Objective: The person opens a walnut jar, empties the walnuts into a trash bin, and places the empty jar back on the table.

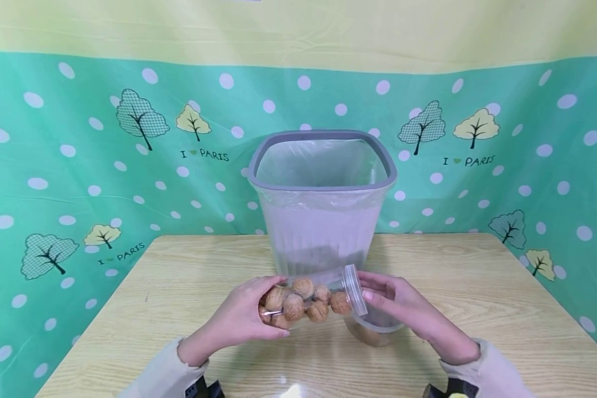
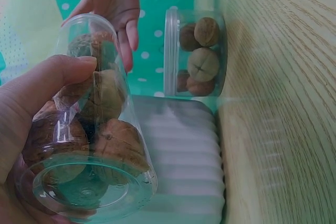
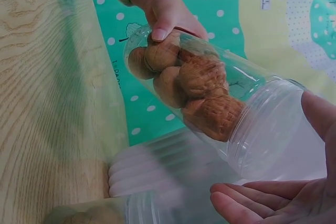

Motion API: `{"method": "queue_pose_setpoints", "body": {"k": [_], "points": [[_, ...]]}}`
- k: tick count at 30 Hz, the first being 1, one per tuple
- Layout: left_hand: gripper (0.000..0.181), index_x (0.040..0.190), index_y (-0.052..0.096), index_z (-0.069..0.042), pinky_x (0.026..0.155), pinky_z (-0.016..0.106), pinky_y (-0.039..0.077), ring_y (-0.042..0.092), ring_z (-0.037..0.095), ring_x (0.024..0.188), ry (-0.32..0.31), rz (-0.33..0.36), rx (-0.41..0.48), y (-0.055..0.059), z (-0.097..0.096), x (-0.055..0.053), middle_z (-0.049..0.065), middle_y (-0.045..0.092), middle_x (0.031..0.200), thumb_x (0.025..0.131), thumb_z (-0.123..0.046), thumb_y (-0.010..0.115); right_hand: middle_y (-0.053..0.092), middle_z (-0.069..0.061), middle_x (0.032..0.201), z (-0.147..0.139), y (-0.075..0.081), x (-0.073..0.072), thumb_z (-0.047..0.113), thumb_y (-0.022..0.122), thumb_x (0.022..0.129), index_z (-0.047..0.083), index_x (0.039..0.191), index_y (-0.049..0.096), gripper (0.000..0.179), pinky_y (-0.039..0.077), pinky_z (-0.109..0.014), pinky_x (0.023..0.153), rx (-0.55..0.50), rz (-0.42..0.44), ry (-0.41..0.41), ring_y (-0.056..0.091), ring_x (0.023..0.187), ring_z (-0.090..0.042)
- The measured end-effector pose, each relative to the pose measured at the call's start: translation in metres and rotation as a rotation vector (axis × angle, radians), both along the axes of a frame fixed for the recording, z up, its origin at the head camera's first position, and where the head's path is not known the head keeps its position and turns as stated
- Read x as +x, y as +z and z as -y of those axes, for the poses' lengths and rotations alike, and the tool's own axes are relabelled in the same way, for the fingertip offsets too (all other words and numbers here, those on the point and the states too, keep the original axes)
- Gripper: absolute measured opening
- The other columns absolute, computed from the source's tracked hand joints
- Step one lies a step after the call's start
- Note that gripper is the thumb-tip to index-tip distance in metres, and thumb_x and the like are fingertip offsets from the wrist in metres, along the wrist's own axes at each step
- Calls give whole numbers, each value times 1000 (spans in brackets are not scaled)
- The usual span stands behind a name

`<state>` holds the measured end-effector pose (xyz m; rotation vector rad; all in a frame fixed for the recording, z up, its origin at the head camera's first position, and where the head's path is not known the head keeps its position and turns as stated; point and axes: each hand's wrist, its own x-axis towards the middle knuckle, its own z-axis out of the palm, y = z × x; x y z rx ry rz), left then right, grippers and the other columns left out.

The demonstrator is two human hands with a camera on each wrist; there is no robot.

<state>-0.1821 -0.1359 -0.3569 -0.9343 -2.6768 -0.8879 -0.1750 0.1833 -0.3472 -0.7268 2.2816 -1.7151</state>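
While the left hand (image 1: 246, 310) grasps a tall clear jar (image 1: 334, 279), its fingers curled round the bottom end, the right hand (image 1: 403, 301) waits beside the rim, fingers released and holding nothing. The jar, with walnuts (image 1: 293, 307) inside, is tilted above the table (image 1: 204, 262). Below it stands a shorter jar (image 1: 380, 328); behind, toward the middle of the far edge, stands a lined bin (image 1: 323, 226).

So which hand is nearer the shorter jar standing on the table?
Right. In the head view the right hand is just above and right of the shorter jar; the left hand is farther left, gripping the held jar.
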Motion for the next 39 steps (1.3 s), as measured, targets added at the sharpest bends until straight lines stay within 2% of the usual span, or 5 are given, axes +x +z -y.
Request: {"method": "queue_pose_setpoints", "body": {"k": [5, 15, 30, 39], "points": [[82, 127, 56, -12, 84, 36, 51, 60, 16, 103, 6, 3, 0, 0, 0, 0, -1, 62, 119, 59, -48, 85, 47, -31, 133, -1, 0, 1, 20, 52, 96, -16, 133, 39, 54, 43, -15, 90, 28, 2, -35, 52, 117, -38], [81, 125, 57, -11, 86, 36, 51, 59, 15, 105, -2, -19, 7, -1, -1, 1, -2, 62, 118, 58, -45, 86, 51, -31, 128, 0, 0, 2, 22, 55, 94, -16, 133, 39, 57, 46, -19, 87, 24, 64, -51, 56, 112, -34], [80, 126, 56, -14, 85, 36, 51, 59, 15, 104, 7, -10, -8, 0, -1, 1, -2, 61, 119, 60, -48, 85, 53, -32, 125, -1, 1, 2, 27, 56, 94, -20, 132, 37, 63, 45, -19, 87, 16, 22, -27, 57, 110, -35], [80, 126, 57, -13, 86, 37, 51, 59, 16, 105, 8, -11, -7, 0, -1, 1, -2, 61, 119, 59, -48, 85, 51, -32, 128, -1, 1, 2, 27, 57, 94, -18, 132, 39, 62, 45, -20, 87, 36, 8, -41, 57, 111, -35]]}}
